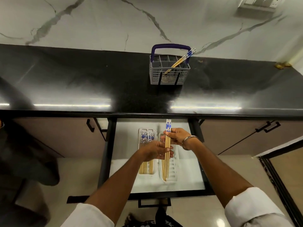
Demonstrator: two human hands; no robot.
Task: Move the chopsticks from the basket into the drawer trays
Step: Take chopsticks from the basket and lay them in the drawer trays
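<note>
Both hands are holding a bunch of long wooden chopsticks with blue-and-white tops [167, 149] over the open drawer. Right under the grip, a white plastic tray [173, 171] is lying open. Left of the grip, another white tray full of chopsticks [146, 161] is sitting close. Just behind the grip, the shiny black counter's edge [147, 114] is sticking out over the drawer.

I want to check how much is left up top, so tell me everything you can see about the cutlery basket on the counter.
The basket is a pale grey grid-walled caddy, plastic by its look, with a dark blue handle arched over it and its top split into compartments. It stands upright on the black counter, near the marble wall, with no hand on it. A few chopsticks still lean in it, wooden ends down, blue-and-white tops poking past the right rim.
</note>
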